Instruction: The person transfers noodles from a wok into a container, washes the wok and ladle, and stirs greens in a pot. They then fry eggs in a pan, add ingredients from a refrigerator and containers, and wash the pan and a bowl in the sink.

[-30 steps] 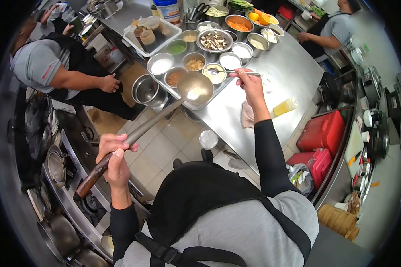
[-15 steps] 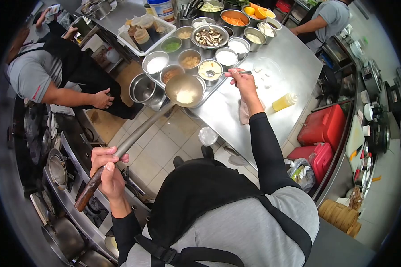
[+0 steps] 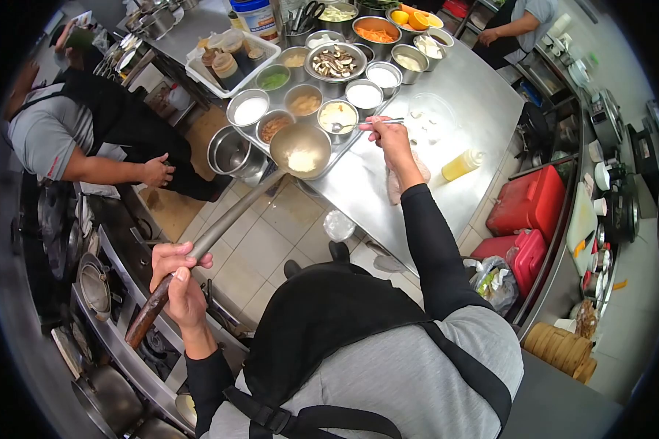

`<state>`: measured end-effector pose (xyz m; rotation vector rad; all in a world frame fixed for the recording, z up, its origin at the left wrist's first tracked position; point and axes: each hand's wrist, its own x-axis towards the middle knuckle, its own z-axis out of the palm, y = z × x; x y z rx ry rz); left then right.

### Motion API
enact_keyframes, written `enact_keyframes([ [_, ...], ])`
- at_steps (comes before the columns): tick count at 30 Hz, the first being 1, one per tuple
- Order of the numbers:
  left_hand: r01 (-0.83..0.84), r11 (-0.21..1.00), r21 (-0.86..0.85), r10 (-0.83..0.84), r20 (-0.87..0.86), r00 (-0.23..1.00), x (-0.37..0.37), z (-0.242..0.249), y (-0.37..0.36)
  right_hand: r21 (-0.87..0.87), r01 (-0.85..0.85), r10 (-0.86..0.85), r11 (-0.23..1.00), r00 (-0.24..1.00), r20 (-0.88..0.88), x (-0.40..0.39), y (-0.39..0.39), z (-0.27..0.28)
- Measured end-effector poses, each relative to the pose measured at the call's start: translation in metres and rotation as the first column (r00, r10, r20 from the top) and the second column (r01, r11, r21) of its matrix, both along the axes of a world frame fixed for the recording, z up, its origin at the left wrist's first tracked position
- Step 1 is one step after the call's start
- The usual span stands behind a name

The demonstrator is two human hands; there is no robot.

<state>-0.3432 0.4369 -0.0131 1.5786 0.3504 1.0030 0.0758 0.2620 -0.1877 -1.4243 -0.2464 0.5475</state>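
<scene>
My left hand [image 3: 180,285] is wrapped round the wooden grip of a long-handled wok ladle [image 3: 234,212]. The ladle's wide bowl is level with the table corner, close beside the metal bowls, and a pale yellowish heap [image 3: 301,160] sits in it. In my right hand [image 3: 392,143] a metal spoon [image 3: 371,124] is pinched by its handle. Its tip is over a small bowl of pale yellow, minced-looking food [image 3: 337,115], toward the near rim. Next to these stand a bowl of brown food [image 3: 274,127] and one of white powder or grains [image 3: 364,95].
Sliced mushrooms [image 3: 334,61] and shredded carrot [image 3: 376,31] fill bowls farther back. A squeeze bottle [image 3: 462,165] and a cloth [image 3: 395,183] lie on the steel table [image 3: 461,88]. Another person [image 3: 88,146] stands at left, a second [image 3: 516,33] at far right. Red containers [image 3: 527,205] sit right.
The spoon tip has shifted slightly toward the near rim of the pale yellow bowl. My left hand keeps the ladle in nearly the same place. The whole view has moved a little.
</scene>
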Motion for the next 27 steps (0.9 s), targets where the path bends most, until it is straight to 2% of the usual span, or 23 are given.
enact_keyframes([
  [3,0.013,1.000,0.003,-0.013,0.007,1.000,0.001,0.001,0.000,0.010,0.041,-0.040,0.999,0.998,-0.046,0.005,-0.005,0.004],
  [5,0.023,1.000,0.011,-0.023,-0.006,1.000,0.002,-0.001,0.001,0.111,0.045,-0.033,0.993,0.994,-0.109,0.005,-0.012,0.014],
  [7,0.033,0.999,0.017,-0.033,-0.017,0.999,0.007,-0.002,0.001,0.158,-0.002,0.016,0.987,0.996,-0.091,0.003,-0.019,0.030],
  [9,0.058,0.998,0.008,-0.058,-0.020,0.998,0.019,-0.003,0.001,0.156,-0.110,0.101,0.982,0.993,0.065,0.003,-0.023,0.046],
  [10,0.054,0.999,-0.002,-0.054,-0.016,0.998,0.024,-0.003,-0.001,0.066,-0.039,0.026,0.997,0.980,0.198,0.016,-0.023,0.045],
  [11,0.058,0.998,0.001,-0.058,-0.013,0.998,0.029,-0.002,-0.003,0.065,0.072,-0.086,0.995,0.963,0.257,0.031,-0.022,0.040],
  [13,0.082,0.997,-0.013,-0.081,0.030,0.996,0.037,0.000,-0.007,-0.082,0.224,-0.175,0.971,0.903,0.393,0.057,-0.016,0.034],
  [17,0.111,0.994,-0.015,-0.111,0.026,0.994,0.042,0.004,-0.010,-0.152,0.283,-0.213,0.947,0.907,0.362,0.082,0.006,0.008],
  [20,0.111,0.994,-0.025,-0.110,0.030,0.993,0.038,0.002,-0.012,-0.043,0.218,-0.198,0.975,0.942,0.271,0.084,0.013,-0.002],
  [27,0.061,0.998,-0.013,-0.060,0.030,0.998,0.032,-0.002,-0.011,-0.071,0.152,-0.141,0.986,0.980,0.142,0.076,0.008,0.007],
])
